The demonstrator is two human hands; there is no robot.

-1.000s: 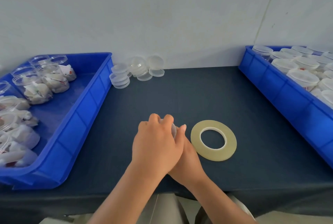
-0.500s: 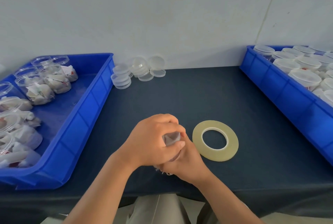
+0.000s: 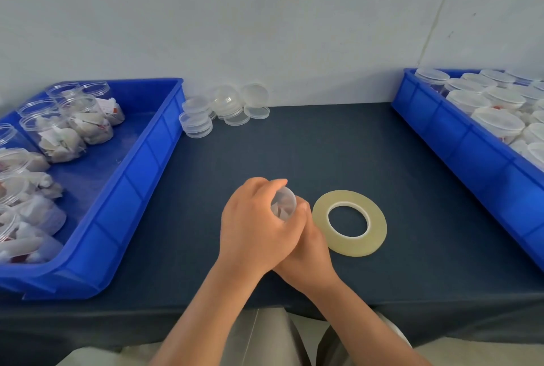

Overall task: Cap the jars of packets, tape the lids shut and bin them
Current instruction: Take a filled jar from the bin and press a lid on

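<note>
Clear plastic jar (image 3: 284,206) of packets clasped in both hands above the dark worktop (image 3: 323,145), tilted, round end towards the camera, just left of the tape roll (image 3: 378,227) lying flat. Left hand (image 3: 253,227) on top, fingers (image 3: 265,186) curled round the jar. Right hand (image 3: 309,253) mostly hidden beneath, one fingertip against the jar's side, judged to be gripping too. Lid seating not determinable from this angle. Uncapped jars (image 3: 61,136) waiting in the left bin (image 3: 141,165), capped jars (image 3: 497,124) in the right bin (image 3: 459,142), spare lids (image 3: 195,125) stacked by the wall.

Risks from here:
- Lid pressed on crooked, or a packet corner trapped at the rim, leaving a gap under the tape.
- Smooth wall and tilted hold: likely slip on any easing of grip before taping.
- Tape end hard to find on a clear roll, harder with one hand occupied.
</note>
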